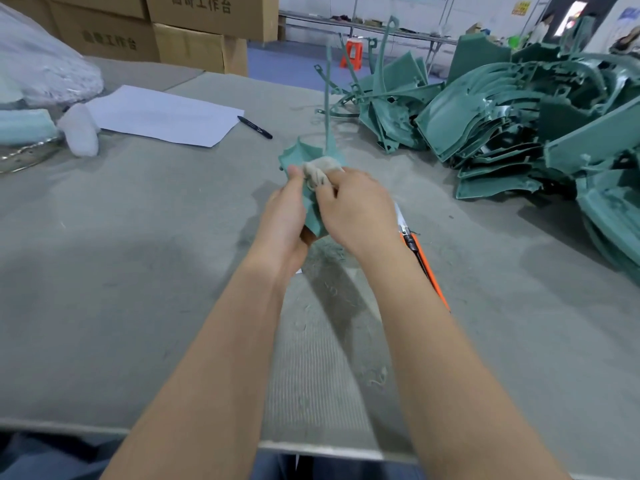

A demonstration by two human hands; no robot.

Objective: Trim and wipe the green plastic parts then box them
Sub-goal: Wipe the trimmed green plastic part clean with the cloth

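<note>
A pile of green parts is heaped on the bench to the right of the held green part. An orange-handled cutter is laid near its right, partly hidden by the right forearm. A paper sheet and a pen are seen to its left. The part is gripped above the bench by the left hand, with the thumb on top and the fingers curled beneath. A cloth is pinched against it by the right hand. Its long axis is pointed away from the person, with a thin stem raised beyond.
</note>
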